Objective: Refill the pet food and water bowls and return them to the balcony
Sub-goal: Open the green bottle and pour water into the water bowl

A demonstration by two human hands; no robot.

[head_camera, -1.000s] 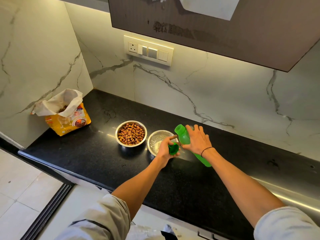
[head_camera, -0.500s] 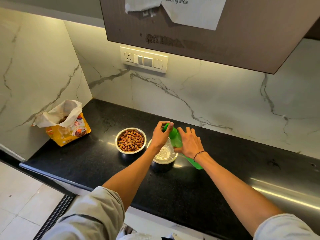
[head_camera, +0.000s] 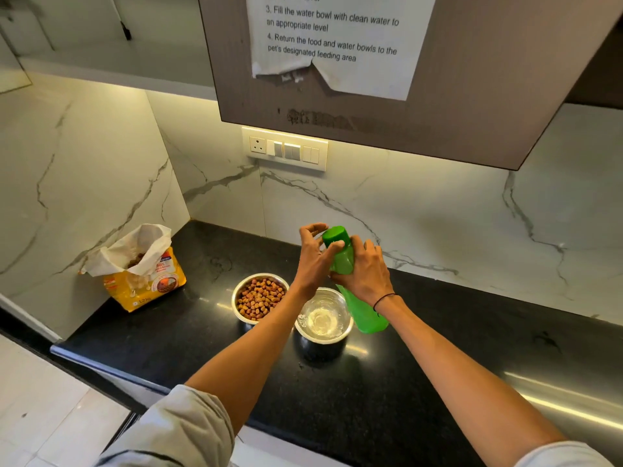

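Note:
Two steel bowls stand side by side on the black counter (head_camera: pixel 438 348). The left bowl (head_camera: pixel 259 298) is full of brown kibble. The right bowl (head_camera: pixel 323 316) holds clear water. Above the water bowl I hold a green plastic bottle (head_camera: pixel 364 315) nearly upright, tilted a little. My right hand (head_camera: pixel 365 271) grips its upper body. My left hand (head_camera: pixel 313 257) has thumb and fingers around the green cap (head_camera: pixel 333 234) sitting on the bottle's neck.
An open yellow pet food bag (head_camera: pixel 145 274) leans in the left corner against the marble wall. A switch panel (head_camera: pixel 286 150) sits on the backsplash under a dark cabinet with a taped instruction sheet (head_camera: pixel 337 38). Light floor tiles lie at lower left.
The bottle went from tipped over the water bowl to nearly upright and higher. My left hand carried the cap up onto its neck. The view tilted upward.

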